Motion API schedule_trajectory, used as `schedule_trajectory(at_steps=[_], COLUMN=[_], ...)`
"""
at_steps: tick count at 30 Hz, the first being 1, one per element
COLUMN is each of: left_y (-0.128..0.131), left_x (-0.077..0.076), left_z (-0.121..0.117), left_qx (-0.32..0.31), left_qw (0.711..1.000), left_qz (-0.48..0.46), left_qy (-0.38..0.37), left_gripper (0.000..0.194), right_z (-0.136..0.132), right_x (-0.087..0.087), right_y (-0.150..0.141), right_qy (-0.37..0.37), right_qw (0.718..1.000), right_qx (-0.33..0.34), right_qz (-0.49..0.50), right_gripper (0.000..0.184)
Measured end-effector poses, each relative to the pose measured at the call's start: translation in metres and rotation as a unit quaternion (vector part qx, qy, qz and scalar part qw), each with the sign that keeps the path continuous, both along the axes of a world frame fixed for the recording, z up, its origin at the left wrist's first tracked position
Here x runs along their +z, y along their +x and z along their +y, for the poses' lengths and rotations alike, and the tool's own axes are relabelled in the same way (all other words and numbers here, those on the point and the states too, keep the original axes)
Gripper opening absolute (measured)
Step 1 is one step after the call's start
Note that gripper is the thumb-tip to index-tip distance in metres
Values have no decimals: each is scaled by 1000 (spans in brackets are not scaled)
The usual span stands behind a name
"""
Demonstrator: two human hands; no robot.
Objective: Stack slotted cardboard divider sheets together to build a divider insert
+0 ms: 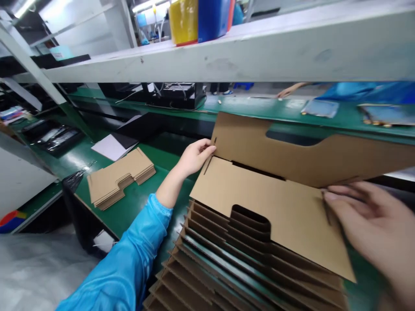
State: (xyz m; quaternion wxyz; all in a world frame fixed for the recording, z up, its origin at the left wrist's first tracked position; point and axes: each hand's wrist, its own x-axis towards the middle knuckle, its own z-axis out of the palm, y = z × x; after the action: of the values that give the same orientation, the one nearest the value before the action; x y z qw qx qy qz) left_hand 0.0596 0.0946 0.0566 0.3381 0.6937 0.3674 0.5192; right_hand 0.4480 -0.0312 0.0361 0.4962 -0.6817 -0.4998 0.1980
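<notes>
My left hand pinches the left end of a brown cardboard divider that stands up at the back, with a wide notch in its top edge. In front of it, another cardboard divider lies tilted, with a thin slot near each end and a cut-out in its near edge. My right hand, slightly blurred, is closed at the right end where the two sheets meet; which of them its fingers grip is partly hidden. Below the tilted sheet, several dividers stand in rows on the green table.
A stack of notched cardboard pieces lies to the left on the green table. A white shelf beam crosses above, bearing yellow and blue bins. Across the bench, another person's hand rests near flat items.
</notes>
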Motion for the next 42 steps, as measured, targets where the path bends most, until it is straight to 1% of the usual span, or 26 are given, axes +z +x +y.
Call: schedule_trajectory(at_steps=[1,3,5,7,9,11,14,16,20,22,25,28,30,33,37,39,42], left_y=[0,0,0,0,-1,-1,-2,-3,-5,-6,-5,-5,-5,-7,-13,-15,-17], left_x=[1,2,3,3,2,2,0,-1,-5,-9,-17,-26,-32,-38,-40,-40,-39], left_z=[-1,-3,-3,-3,-2,-1,2,4,9,13,20,28,32,34,33,33,33], left_qx=[2,1,9,46,93,124,143,150,134,124,126,135,137,130,103,88,82], left_qw=[1000,1000,999,999,995,990,985,982,979,982,988,986,985,984,981,979,979], left_qz=[-4,-29,-44,-25,15,46,66,89,149,140,90,81,89,109,154,173,177], left_qy=[-1,-11,-14,7,33,51,74,77,39,14,-26,-49,-55,-56,-54,-55,-52], left_gripper=[22,21,23,24,23,21,22,23,24,23,19,13,12,15,17,18,21], right_z=[-4,-11,-14,-14,-14,-13,-11,-9,-1,3,9,14,17,19,18,19,27], right_x=[9,23,29,29,26,23,17,10,-7,-14,-22,-27,-29,-30,-30,-30,-37], right_y=[-8,-20,-25,-25,-23,-21,-20,-18,-10,-6,-4,-5,-4,1,13,18,23], right_qy=[4,22,41,42,38,41,55,71,90,90,82,77,83,79,-1,-29,-33], right_qw=[1000,998,997,997,995,995,995,995,995,995,995,990,987,988,998,997,993], right_qx=[-7,-5,3,25,52,62,65,67,48,33,57,98,108,111,54,65,97], right_qz=[29,55,63,67,72,72,50,35,-13,-29,6,67,81,72,28,29,61], right_gripper=[59,63,67,67,70,77,85,89,98,102,107,113,111,100,93,90,87])
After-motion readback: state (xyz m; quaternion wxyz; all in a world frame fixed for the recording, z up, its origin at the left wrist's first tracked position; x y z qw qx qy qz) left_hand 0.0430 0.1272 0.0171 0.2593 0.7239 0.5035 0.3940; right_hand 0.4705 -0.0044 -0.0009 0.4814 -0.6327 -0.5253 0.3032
